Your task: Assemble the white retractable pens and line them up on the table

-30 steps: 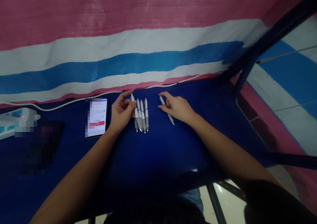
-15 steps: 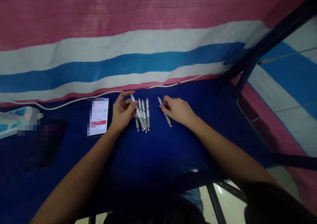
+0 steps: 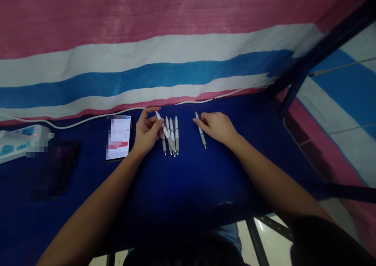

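Observation:
My left hand (image 3: 148, 132) pinches a white and grey pen (image 3: 167, 132) between thumb and fingers. That pen slants over several matching pens (image 3: 176, 134) that lie side by side on the blue table (image 3: 182, 187), tips toward me. To the right, my right hand (image 3: 216, 127) is closed with thumb and fingertips at a single pen (image 3: 201, 132). This one tilts slightly, its tip also pointing my way. The fingers behind it are partly hidden.
Left of my left hand lies a phone (image 3: 120, 137) with its screen lit. Farther left are a white power strip (image 3: 25, 140) and a dark, blurred object (image 3: 55, 172). A white cable (image 3: 79, 122) runs along the back edge, below a striped sheet (image 3: 164, 78). A dark frame post (image 3: 289, 89) stands at right.
My right hand has shifted a little to the right with its pen, which now stands more upright in the picture. The left hand and its pen are almost unchanged.

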`<state>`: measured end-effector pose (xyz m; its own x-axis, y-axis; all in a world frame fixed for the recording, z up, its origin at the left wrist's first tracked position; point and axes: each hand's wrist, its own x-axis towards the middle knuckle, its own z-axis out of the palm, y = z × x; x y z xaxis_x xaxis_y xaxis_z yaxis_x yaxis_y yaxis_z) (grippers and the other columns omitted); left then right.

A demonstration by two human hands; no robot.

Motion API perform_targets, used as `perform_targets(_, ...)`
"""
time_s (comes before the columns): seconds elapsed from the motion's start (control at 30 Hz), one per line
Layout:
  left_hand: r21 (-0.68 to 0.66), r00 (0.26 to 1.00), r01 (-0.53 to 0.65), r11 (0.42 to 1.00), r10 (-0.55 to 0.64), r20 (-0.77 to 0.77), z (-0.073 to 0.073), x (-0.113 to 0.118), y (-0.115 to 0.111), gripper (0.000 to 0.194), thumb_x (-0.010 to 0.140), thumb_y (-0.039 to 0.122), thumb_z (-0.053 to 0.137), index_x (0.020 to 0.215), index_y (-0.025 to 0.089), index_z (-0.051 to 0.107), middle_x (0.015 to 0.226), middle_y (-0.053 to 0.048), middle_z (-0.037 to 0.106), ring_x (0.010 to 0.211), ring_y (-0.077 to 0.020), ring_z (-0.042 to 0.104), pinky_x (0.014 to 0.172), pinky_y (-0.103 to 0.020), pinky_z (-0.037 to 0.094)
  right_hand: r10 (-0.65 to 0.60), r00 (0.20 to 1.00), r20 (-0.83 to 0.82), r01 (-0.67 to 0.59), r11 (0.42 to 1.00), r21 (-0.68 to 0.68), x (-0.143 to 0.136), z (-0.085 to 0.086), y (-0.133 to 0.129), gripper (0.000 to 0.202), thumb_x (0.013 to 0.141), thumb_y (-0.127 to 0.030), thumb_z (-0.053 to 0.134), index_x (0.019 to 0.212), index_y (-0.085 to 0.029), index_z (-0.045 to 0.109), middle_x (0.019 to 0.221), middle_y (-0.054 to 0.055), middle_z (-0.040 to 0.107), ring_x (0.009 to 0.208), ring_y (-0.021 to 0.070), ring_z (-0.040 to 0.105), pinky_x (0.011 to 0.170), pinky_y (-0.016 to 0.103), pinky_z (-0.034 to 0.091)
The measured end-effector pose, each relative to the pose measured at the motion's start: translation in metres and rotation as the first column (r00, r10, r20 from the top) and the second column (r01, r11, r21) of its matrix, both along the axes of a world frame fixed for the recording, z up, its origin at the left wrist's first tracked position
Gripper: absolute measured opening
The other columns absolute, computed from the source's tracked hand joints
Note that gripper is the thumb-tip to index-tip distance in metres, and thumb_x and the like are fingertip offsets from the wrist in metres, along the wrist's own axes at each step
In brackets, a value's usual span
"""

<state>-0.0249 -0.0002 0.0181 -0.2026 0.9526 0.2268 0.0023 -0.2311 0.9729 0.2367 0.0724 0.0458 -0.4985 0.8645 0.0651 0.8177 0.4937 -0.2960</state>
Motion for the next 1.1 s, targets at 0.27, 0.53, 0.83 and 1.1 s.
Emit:
perform_targets(0.27, 0.020, 0.999, 0.004, 1.000, -0.004, 0.040, -0.001, -0.001, 0.000, 0.033, 0.093, 0.031, 0.081, 0.120, 0.026, 0.063, 0.062, 0.008, 0.062, 0.039, -0.0081, 0.054, 0.036, -0.019, 0.036, 0.066, 0.997, 0.032, -0.065, 0.997, -0.029, -0.001, -0.003, -0.002, 0.039, 0.110, -0.041, 0.053, 0.078, -0.021, 0.066, 0.068, 0.004, 0.063, 0.064, 0.0182, 0.054, 0.063, 0.034, 0.029)
perform_targets(0.53, 0.089, 0.996, 0.014, 0.996, -0.021, 0.082, 0.001, 0.002, -0.003, 0.037, 0.095, 0.038, 0.083, 0.118, 0.028, 0.056, 0.066, 0.007, 0.064, 0.042, -0.0089, 0.055, 0.039, -0.020, 0.042, 0.139, 0.928, -0.346, -0.138, 0.990, 0.027, -0.009, 0.018, -0.023, 0.044, 0.109, -0.058, 0.051, 0.088, -0.021, 0.061, 0.084, 0.005, 0.064, 0.078, 0.0194, 0.057, 0.072, 0.034, 0.039)
perform_targets(0.83, 0.167, 0.994, 0.089, 0.982, -0.076, -0.082, 0.025, 0.018, -0.019, 0.035, 0.098, 0.041, 0.080, 0.115, 0.027, 0.052, 0.083, 0.002, 0.073, 0.067, -0.0159, 0.073, 0.068, -0.031, 0.063, 0.136, 0.695, -0.706, -0.604, 0.644, -0.470, -0.017, 0.012, -0.032, 0.041, 0.112, -0.058, 0.047, 0.100, -0.022, 0.063, 0.067, -0.007, 0.041, 0.058, 0.0121, 0.038, 0.057, 0.029, 0.034)
perform_targets(1.1, 0.067, 0.766, 0.270, 0.960, -0.172, -0.619, 0.028, -0.009, -0.019, 0.018, 0.103, 0.037, 0.069, 0.109, 0.022, 0.078, 0.093, -0.005, 0.080, 0.077, -0.0169, 0.072, 0.071, -0.028, 0.056, 0.302, 0.746, -0.593, -0.654, 0.495, -0.571, 0.006, 0.025, -0.013, 0.037, 0.113, -0.050, 0.044, 0.099, -0.022, 0.064, 0.063, -0.006, 0.044, 0.055, 0.0121, 0.040, 0.055, 0.029, 0.035)
